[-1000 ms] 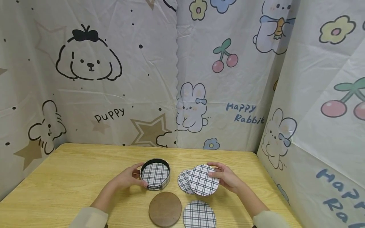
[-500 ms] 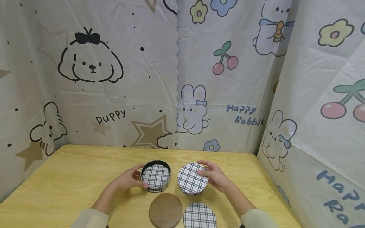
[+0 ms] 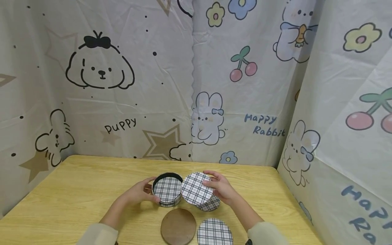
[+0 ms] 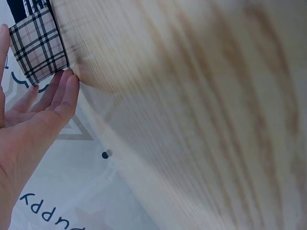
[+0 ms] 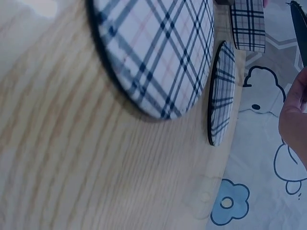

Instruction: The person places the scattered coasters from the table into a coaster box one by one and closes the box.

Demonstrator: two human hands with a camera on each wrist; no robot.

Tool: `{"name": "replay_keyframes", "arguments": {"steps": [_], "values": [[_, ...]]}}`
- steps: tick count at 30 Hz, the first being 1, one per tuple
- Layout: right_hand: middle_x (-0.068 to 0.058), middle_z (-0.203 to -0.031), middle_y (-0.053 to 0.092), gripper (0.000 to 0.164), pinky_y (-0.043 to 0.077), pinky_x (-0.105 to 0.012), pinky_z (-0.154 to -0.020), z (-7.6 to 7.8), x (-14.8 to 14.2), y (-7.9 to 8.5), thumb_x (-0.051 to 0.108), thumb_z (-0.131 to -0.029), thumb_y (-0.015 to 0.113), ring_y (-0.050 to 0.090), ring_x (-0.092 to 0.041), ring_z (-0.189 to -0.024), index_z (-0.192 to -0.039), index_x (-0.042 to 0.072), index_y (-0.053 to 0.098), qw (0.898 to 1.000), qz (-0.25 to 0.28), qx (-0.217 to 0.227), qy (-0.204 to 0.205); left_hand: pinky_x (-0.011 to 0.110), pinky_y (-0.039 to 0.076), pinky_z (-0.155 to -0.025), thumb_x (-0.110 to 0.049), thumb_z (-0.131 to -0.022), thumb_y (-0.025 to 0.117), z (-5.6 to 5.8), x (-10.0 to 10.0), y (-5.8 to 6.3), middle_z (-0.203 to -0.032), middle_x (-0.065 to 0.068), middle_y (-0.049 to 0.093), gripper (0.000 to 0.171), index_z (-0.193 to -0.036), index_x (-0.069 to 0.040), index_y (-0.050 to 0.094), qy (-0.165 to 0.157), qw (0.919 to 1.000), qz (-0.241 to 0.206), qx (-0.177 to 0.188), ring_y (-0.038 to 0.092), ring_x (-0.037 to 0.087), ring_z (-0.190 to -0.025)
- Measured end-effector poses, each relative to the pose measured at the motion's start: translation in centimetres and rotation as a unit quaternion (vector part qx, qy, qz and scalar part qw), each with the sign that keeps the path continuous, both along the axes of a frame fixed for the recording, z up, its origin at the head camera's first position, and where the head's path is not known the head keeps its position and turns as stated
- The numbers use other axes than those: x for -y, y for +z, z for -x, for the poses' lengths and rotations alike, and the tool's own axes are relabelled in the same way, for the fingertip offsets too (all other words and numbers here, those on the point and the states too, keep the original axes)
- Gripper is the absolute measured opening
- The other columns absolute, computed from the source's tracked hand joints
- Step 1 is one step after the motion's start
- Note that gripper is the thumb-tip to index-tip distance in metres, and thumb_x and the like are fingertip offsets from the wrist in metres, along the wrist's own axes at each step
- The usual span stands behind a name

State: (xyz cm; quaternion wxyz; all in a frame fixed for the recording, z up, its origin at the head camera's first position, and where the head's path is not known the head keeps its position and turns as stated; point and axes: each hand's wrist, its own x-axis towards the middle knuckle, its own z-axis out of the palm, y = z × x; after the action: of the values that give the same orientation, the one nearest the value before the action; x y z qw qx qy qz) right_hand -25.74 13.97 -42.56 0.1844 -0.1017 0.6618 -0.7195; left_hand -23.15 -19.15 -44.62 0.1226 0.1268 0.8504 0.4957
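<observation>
In the head view, my left hand (image 3: 140,194) holds the side of a round, dark-lined plaid coaster holder (image 3: 167,190), thumb at its near wall and fingers behind. The left wrist view shows the holder's plaid wall (image 4: 39,45) against the fingers. My right hand (image 3: 223,189) pinches a round plaid coaster (image 3: 196,189) by its right edge, thumb on top. This coaster is raised, its left edge right at the holder's rim. It partly covers a second plaid coaster (image 3: 211,205) on the table. In the right wrist view, the held coaster shows its dark underside (image 5: 299,33).
On the wooden table (image 3: 76,190), a brown disc (image 3: 178,226) lies in front of the holder. Another plaid coaster (image 3: 215,232) lies to its right, cut off by the frame's bottom. A printed cloth (image 3: 153,85) stands behind the table and along its sides.
My right hand has moved left with the coaster, from right of the second coaster, across it, to the holder's edge. My left hand has kept its hold on the holder.
</observation>
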Motion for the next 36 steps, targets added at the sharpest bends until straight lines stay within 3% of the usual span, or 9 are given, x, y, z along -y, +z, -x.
{"name": "replay_keyframes", "arguments": {"steps": [8,27,36], "values": [[-0.001,-0.091,0.058,0.052,0.053,-0.019,-0.064,0.3,1.4,-0.7,0.001,-0.086,0.061,0.060,-0.010,-0.075,-0.134,-0.001,0.041,1.000,0.014,0.007,-0.016,0.052,0.044,-0.097,-0.021,-0.073,0.081,0.2,0.0,-0.1,-0.124,0.029,0.053,0.093,-0.144,0.003,0.026,-0.013,0.9999,-0.007,-0.006,0.052,0.040,-0.115],[0.001,-0.088,0.059,0.052,0.052,-0.021,-0.065,0.7,4.1,-1.1,0.002,-0.090,0.057,0.061,-0.008,-0.075,-0.137,-0.004,0.036,0.998,0.048,0.008,-0.034,0.054,0.043,-0.097,-0.021,-0.073,0.081,0.0,0.0,0.4,-0.127,0.028,0.051,0.093,-0.145,0.001,0.026,-0.003,1.0000,0.006,0.001,0.050,0.043,-0.117],[0.004,-0.091,0.061,0.052,0.051,-0.024,-0.073,0.5,5.6,-1.4,0.005,-0.092,0.054,0.060,-0.007,-0.082,-0.139,-0.003,0.033,0.997,0.074,0.020,-0.028,0.054,0.044,-0.096,-0.022,-0.072,0.081,0.2,-0.1,0.1,-0.127,0.030,0.050,0.093,-0.144,0.000,0.027,0.000,0.9999,0.008,0.007,0.050,0.045,-0.117]]}}
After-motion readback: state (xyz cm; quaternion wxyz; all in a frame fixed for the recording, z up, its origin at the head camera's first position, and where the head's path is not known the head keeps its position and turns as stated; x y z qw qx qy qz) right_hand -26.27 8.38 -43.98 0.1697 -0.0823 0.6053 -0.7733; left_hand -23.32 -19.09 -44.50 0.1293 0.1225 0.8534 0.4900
